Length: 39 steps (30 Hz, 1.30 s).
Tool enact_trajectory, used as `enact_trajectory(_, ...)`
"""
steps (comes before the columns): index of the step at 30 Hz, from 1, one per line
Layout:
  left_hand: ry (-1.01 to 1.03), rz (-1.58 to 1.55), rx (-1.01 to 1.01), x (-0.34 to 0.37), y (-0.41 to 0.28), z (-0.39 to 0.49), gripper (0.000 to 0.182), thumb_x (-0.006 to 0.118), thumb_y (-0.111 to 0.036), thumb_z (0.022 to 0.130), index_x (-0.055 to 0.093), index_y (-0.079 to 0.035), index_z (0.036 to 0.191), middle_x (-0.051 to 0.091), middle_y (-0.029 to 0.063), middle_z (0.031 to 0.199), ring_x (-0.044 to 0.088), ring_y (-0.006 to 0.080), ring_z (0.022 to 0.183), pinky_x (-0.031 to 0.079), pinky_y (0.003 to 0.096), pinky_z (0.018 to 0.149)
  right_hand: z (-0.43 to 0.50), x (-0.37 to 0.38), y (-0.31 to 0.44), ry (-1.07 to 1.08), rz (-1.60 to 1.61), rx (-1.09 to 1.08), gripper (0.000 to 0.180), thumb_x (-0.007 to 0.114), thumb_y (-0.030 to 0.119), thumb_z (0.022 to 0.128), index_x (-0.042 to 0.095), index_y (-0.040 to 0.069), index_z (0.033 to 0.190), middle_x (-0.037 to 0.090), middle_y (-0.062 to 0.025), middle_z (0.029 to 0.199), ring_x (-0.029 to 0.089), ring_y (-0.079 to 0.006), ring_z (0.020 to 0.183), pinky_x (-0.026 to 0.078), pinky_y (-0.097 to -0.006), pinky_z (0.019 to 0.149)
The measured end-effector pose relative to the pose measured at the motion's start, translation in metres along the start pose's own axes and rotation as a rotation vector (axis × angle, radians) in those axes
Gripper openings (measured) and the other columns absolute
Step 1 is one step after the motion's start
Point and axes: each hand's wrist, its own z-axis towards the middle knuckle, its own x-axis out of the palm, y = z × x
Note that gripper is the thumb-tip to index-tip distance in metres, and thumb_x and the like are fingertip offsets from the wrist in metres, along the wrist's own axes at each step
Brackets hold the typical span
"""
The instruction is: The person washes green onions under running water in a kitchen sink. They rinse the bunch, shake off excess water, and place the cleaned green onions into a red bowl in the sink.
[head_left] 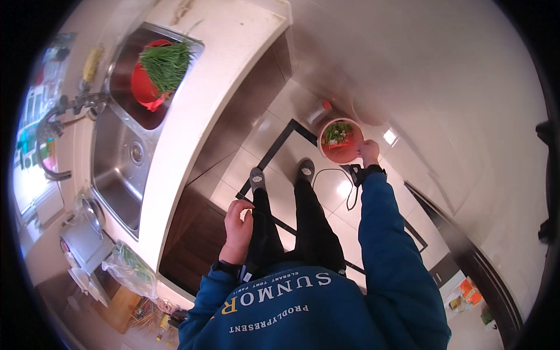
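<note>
My right hand [369, 151] is at the right rim of a round pinkish bin [340, 154] on the floor. Its fingers are curled, and whether they grip the rim or only hover by it cannot be told. Inside the bin lie green and whitish vegetable scraps [337, 132] and something red. My left hand [239, 227] hangs in front of the counter with loosely bent fingers, thumb apart, holding nothing. In the sink's far basin, a bunch of long thin green leaves [165, 65] rests over a red plastic basin [144, 89].
A double steel sink [118, 183] with a faucet [48, 144] is set into the pale counter [210, 78] on my left. Knives [89, 284], a bagged green vegetable [131, 267] and a wooden board [114, 308] lie nearer me. A bottle with a red cap [319, 111] stands behind the bin.
</note>
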Motion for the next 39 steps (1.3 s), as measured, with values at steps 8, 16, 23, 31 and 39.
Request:
enact_trajectory(8, -0.179, 0.015, 0.051, -0.069, -0.030, -0.011, 0.019, 0.054, 0.011, 0.071, 0.060, -0.003, 0.083, 0.061, 0.0110, 0.089, 0.060, 0.0262, 0.086, 0.047, 0.0310, 0.079, -0.057, -0.044, 0.038, 0.097, 0.194, -0.117, 0.022, 0.064, 0.001, 0.067, 0.066, -0.001, 0.089, 0.064, -0.0105, 0.067, 0.063, -0.0208, 0.054, 0.051, -0.0308, 0.048)
enact_trajectory(16, -0.041, -0.258, 0.294, -0.209, -0.218, -0.040, 0.045, 0.039, 0.018, 0.061, 0.059, -0.002, 0.095, 0.056, 0.0129, 0.103, 0.057, 0.0258, 0.097, 0.045, 0.0332, 0.087, -0.182, -0.036, 0.186, 0.568, 0.169, -0.382, 0.022, 0.059, -0.001, 0.082, 0.062, 0.003, 0.103, 0.064, -0.0062, 0.084, 0.063, -0.0129, 0.068, 0.053, -0.0252, 0.060)
enact_trajectory(23, 0.123, -0.439, 0.797, -0.270, -0.335, -0.069, 0.011, 0.061, -0.009, 0.071, 0.055, 0.000, 0.075, 0.055, 0.0148, 0.077, 0.057, 0.0299, 0.072, 0.049, 0.0355, 0.066, -0.308, 0.015, 0.322, 0.731, -0.041, -0.683, 0.024, 0.064, 0.005, 0.082, 0.063, 0.001, 0.106, 0.065, -0.0047, 0.088, 0.061, -0.0114, 0.080, 0.052, -0.0260, 0.071)
enact_trajectory(31, 0.049, -0.458, 0.801, -0.368, -0.246, -0.081, 0.017, 0.060, -0.008, 0.073, 0.057, -0.004, 0.089, 0.057, 0.0136, 0.088, 0.057, 0.0302, 0.080, 0.048, 0.0387, 0.070, -0.422, 0.103, 0.425, 0.616, -0.269, -1.008, 0.024, 0.068, 0.013, 0.080, 0.065, 0.001, 0.100, 0.068, -0.0118, 0.090, 0.065, -0.0198, 0.082, 0.052, -0.0301, 0.074)
enact_trajectory(39, 0.114, -0.870, 0.178, -0.452, -0.087, -0.011, 0.023, 0.045, 0.005, 0.078, 0.057, 0.000, 0.097, 0.058, 0.0074, 0.096, 0.055, 0.0153, 0.087, 0.044, 0.0260, 0.080, -0.421, 0.210, 0.549, 0.239, -0.710, -1.191, 0.102, 0.077, 0.053, 0.063, 0.034, 0.000, 0.139, 0.039, -0.0200, 0.140, 0.034, -0.0330, 0.132, 0.032, -0.0471, 0.106)
